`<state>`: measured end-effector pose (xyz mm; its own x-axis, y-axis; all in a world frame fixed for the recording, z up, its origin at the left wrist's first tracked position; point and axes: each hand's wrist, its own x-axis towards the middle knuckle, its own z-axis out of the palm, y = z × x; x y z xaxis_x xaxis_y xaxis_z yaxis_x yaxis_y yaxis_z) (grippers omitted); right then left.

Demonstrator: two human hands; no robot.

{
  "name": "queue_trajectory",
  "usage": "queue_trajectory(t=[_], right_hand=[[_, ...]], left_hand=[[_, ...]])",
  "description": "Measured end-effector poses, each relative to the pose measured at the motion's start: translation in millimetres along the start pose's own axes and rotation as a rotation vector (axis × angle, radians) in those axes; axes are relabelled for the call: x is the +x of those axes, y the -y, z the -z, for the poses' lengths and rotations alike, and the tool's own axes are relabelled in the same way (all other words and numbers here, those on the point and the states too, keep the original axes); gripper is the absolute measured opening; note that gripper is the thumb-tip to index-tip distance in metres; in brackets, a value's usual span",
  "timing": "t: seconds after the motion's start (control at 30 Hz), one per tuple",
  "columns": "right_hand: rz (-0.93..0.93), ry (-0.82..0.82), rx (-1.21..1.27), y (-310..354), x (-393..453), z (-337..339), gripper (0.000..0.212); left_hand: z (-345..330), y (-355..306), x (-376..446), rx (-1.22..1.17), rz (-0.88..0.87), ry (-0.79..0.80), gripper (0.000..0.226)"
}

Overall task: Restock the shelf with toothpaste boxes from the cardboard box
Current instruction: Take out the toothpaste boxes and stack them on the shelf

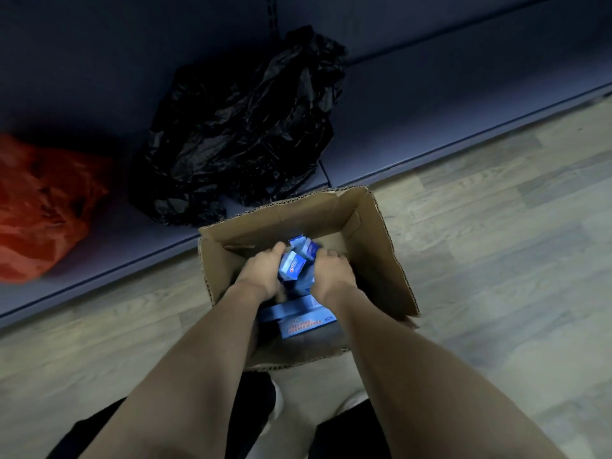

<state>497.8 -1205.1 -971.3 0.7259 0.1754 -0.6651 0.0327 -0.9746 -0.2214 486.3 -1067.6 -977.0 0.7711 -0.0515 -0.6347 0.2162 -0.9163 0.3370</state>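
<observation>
Figure: my own body, seen from above. My left hand (pixel 261 271) and right hand (pixel 331 273) are bare, with no rings, gloves or watch visible. Both of my forearms are uncovered along their whole visible length; no sleeve reaches into view. Below them, dark, black-looking clothing (pixel 89 435) covers my legs at either lower edge. Between these, my light, whitish shoes (pixel 356 397) show only in part, their details blurred.
</observation>
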Motion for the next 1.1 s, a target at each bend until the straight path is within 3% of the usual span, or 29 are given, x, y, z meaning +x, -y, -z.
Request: queue_trajectory(t=[0.17, 0.43, 0.83, 1.1], right_hand=[[0.065, -0.067, -0.056, 19.1, -56.1, 52.8, 0.059], [0.095, -0.042, 0.217, 47.1, -169.1, 167.7, 0.045], [0.191, -0.092, 0.388, 80.9, -326.0, 366.9, 0.031], [0.327, -0.126, 0.436, 117.2, -393.1, 461.4, 0.021]], left_hand=[[41.4, -28.1, -56.3, -0.108, 0.011, -0.061, 0.041], [147.5, -87.2, -168.1, -0.239, 0.063, -0.137, 0.045], [342.8, -145.4, -340.7, 0.005, -0.125, -0.196, 0.052], [433.0, -162.2, -420.5, 0.177, -0.018, -0.183, 0.044]])
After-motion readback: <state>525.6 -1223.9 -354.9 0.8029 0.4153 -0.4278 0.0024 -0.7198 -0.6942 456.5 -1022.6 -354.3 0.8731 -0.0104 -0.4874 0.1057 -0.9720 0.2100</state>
